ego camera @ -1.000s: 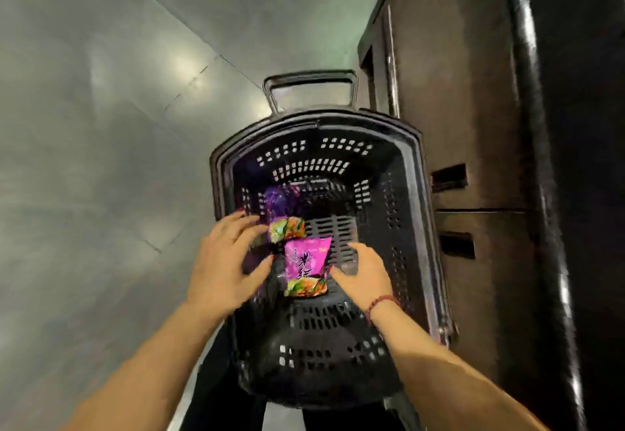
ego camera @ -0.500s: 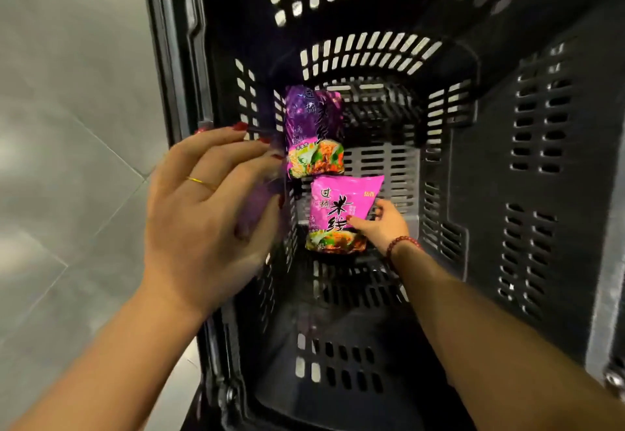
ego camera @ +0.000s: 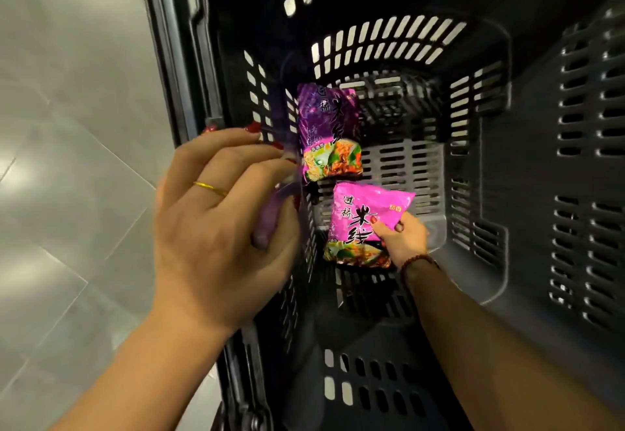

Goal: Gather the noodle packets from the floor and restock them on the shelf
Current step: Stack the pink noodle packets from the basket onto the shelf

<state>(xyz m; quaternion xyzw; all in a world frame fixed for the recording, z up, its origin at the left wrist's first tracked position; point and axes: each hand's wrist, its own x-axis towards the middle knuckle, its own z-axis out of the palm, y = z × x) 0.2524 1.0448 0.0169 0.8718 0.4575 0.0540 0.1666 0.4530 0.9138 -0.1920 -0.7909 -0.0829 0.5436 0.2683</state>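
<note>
Compared with half a second ago, the right hand (ego camera: 400, 239) now pinches the pink noodle packet (ego camera: 363, 224) deep in the black basket (ego camera: 527, 167), while the left hand (ego camera: 220, 227) is still closed on a purple packet (ego camera: 270, 217) at the basket's left wall, beside another purple packet (ego camera: 329, 133), so probably both packets will soon go to the shelf.

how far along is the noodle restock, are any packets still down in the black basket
Gathering looks done: no packets show on the grey tiled floor. In hand: the right hand grips the pink noodle packet inside the black slotted plastic basket; the left hand holds a purple packet, mostly hidden. The dark purple noodle packet lies ungripped in the basket. Left: shelving all of them; no shelf is visible.
</note>
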